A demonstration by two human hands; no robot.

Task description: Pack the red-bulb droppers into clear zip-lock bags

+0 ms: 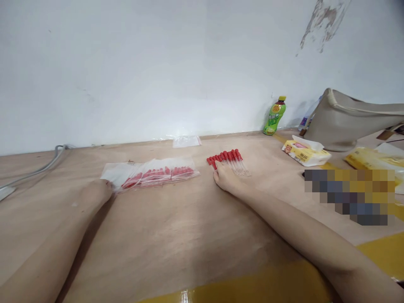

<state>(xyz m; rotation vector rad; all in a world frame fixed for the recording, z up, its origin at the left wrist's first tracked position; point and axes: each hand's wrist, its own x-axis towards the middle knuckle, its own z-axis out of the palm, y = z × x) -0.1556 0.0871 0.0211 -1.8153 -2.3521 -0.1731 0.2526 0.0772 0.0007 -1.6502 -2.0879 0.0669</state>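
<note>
Several clear bags with red-ended items (156, 174) lie overlapping in a row on the brown-covered table. My left hand (96, 193) is at the left end of that row, its fingers closed at the edge of a clear bag (115, 174). Right of the bags, several thin clear sticks with red ends (230, 155) lie side by side, fanned out. My right hand (225, 176) rests at their left end, fingers closed around the leftmost red-ended stick. Its fingertips are small and partly hidden.
A flat clear bag (186, 142) lies near the wall. A green bottle (275, 115), a tissue pack (306, 152), a beige handbag (344, 120) and a yellow pack (375, 162) stand at the right. A grey cable (47, 166) runs at the left.
</note>
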